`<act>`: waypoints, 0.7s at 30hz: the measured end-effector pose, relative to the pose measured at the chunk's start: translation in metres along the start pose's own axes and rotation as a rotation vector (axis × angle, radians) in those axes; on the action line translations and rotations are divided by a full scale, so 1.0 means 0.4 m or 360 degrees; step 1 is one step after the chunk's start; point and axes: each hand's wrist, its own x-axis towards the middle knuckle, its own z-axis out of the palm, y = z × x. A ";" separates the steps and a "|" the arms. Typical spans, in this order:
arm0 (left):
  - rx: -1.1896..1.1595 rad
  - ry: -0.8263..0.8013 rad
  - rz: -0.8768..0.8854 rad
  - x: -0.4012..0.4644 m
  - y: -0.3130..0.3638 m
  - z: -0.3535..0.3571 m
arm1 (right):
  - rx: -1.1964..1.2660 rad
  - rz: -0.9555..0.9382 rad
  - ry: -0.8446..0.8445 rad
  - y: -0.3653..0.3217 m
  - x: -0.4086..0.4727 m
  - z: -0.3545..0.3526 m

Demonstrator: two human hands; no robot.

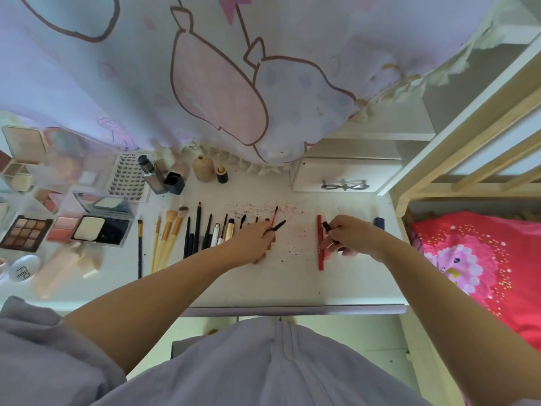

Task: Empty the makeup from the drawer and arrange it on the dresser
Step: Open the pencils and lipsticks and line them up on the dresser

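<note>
Near the middle of the frame, both bare forearms reach forward over the white surface (292, 285), wrists bent down. The left hand (254, 244), left of centre, has its fingers curled round a thin black wand (276, 226) whose tip angles up and to the right; its knuckles rest on or just above the surface. The right hand (348, 234), right of centre, pinches a small dark tube (328, 227) between curled fingers, right beside a red pencil (320, 243) lying lengthwise on the surface.

Left of the left hand runs a row of brushes and pencils (190, 232), laid side by side, handles pointing toward the person. Further left, at the frame's left edge, sit an eyeshadow palette (26, 232), a blush compact (63, 228) and an open powder compact (101, 230). Toward the back, under a hanging printed cloth (205, 83), stand a dark lipstick (175, 181) and a beige bottle (203, 168).

Between the two hands the surface is bare except for red and black smudges (281, 227), and a wide strip lies open along its front edge. At the back right a small drawer (345, 177) with a metal handle stands closed, close behind the right hand. Past the right edge, a wooden bed rail (456, 148) and a red pillow (483, 259) border the surface.
</note>
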 end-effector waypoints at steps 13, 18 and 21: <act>0.1100 0.0411 -0.0129 0.160 0.006 0.054 | -0.0468 -0.0014 0.0387 0.014 0.158 0.215; 0.1405 0.0368 -0.0125 0.182 -0.010 0.049 | -0.0645 -0.0038 0.0362 0.006 0.180 0.225; 0.1401 0.0415 -0.0077 0.184 -0.006 0.036 | -0.0633 -0.0107 0.0440 0.003 0.184 0.159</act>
